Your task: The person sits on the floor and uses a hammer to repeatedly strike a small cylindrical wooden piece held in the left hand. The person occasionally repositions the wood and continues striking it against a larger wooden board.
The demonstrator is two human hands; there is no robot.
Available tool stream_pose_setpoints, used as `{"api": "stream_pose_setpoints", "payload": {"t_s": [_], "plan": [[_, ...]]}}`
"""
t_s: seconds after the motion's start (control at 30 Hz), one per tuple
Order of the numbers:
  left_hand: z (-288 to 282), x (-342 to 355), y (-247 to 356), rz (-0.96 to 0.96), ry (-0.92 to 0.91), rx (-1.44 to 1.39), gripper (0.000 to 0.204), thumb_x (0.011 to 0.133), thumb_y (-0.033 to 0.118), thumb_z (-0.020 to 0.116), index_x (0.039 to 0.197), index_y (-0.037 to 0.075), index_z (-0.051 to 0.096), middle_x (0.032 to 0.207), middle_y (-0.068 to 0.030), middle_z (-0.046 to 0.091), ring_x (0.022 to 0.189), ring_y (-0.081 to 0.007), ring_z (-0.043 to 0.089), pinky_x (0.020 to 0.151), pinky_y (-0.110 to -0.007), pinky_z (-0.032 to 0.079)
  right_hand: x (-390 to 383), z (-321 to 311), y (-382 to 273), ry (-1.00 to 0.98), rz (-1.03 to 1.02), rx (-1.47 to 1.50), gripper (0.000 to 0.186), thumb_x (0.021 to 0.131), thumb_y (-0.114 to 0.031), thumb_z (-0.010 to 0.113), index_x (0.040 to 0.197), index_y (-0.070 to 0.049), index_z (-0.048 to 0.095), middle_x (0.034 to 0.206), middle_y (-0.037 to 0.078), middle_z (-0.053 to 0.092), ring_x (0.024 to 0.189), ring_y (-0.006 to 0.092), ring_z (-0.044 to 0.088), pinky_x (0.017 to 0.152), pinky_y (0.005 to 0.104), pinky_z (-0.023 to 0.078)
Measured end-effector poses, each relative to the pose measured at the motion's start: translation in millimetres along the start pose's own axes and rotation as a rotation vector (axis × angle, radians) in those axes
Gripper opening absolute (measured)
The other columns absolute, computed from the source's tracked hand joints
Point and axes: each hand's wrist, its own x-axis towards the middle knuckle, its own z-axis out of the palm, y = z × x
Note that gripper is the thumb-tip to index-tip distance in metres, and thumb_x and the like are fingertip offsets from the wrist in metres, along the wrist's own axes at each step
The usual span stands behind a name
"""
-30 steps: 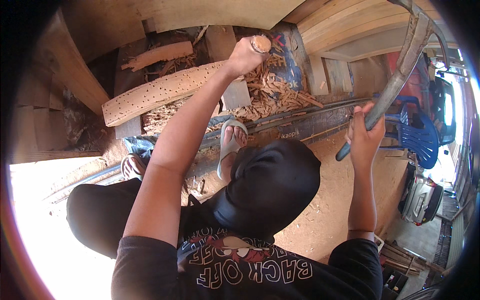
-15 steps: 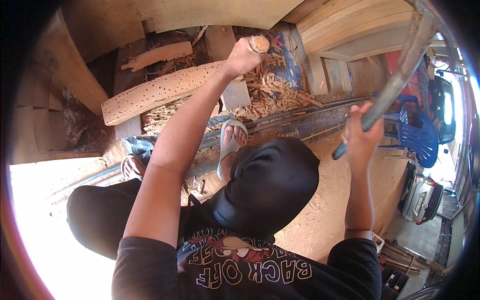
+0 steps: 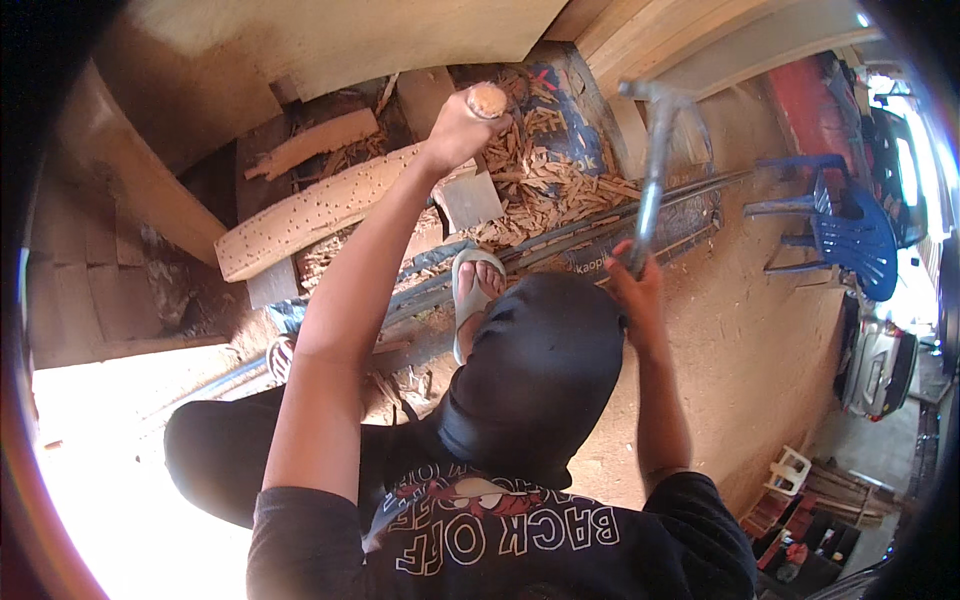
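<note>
My left hand (image 3: 455,138) is closed around an upright chisel, and the round butt of its wooden handle (image 3: 487,100) shows above my fist. The blade is hidden below the hand. Beneath my left hand and forearm lies a thick, curved wooden plank (image 3: 320,205), its upper face dotted with many small notches. My right hand (image 3: 637,280) grips the lower end of a metal hammer (image 3: 654,180). The hammer is raised, its head blurred, to the right of the chisel and apart from it.
Wood chips (image 3: 560,190) are heaped right of the plank. A wooden block (image 3: 470,200) sits by its right end, and a rough offcut (image 3: 318,140) lies behind it. My sandalled foot (image 3: 478,285) is close in front. Farther right stand a blue plastic chair (image 3: 855,240) and a car (image 3: 880,375).
My right hand and the hammer have swung left and away from the right edge, toward the chisel. My left hand still holds the chisel; the whole view has shifted slightly.
</note>
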Motion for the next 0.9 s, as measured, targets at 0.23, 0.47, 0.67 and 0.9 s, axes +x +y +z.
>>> {"api": "stream_pose_setpoints", "payload": {"t_s": [0.23,0.47,0.67,0.9], "plan": [[-52,-20,-3,0.161,-0.088,0.567,0.055,0.087,0.039,0.076,0.126,0.006,0.056,0.119,-0.0192,0.067,0.112,-0.0356,0.063,0.098,-0.044,0.05,63,17,219,-0.2,0.174,0.353,0.014,0.093,-0.012,0.064,0.106,-0.008,0.061,0.084,-0.001,0.059,0.075,0.0092,0.057,0.071,0.0285,0.049],[-160,-75,-43,-0.014,0.092,1.005,0.044,0.091,0.031,0.069,0.129,0.011,0.057,0.129,-0.0191,0.061,0.123,-0.0406,0.055,0.101,-0.051,0.047,104,28,364,-0.281,0.317,0.48,0.017,0.094,-0.014,0.062,0.11,-0.008,0.061,0.089,0.0,0.06,0.08,0.0124,0.059,0.077,0.0296,0.05],[-147,-110,-69,0.017,0.281,1.111,0.031,0.093,0.029,0.065,0.118,0.01,0.065,0.119,-0.0154,0.064,0.115,-0.0369,0.058,0.096,-0.052,0.046,113,21,433,-0.208,0.331,0.652,0.02,0.095,-0.016,0.06,0.113,-0.007,0.062,0.093,0.001,0.062,0.084,0.0151,0.061,0.082,0.0306,0.05],[-145,-132,-73,-0.017,0.314,1.213,0.035,0.098,0.036,0.055,0.121,0.011,0.065,0.112,-0.0136,0.067,0.11,-0.0341,0.059,0.092,-0.05,0.045,86,26,325,0.043,-0.209,0.501,0.046,0.092,-0.023,0.062,0.131,-0.001,0.052,0.126,0.015,0.058,0.121,0.0281,0.054,0.103,0.0415,0.042]]}}
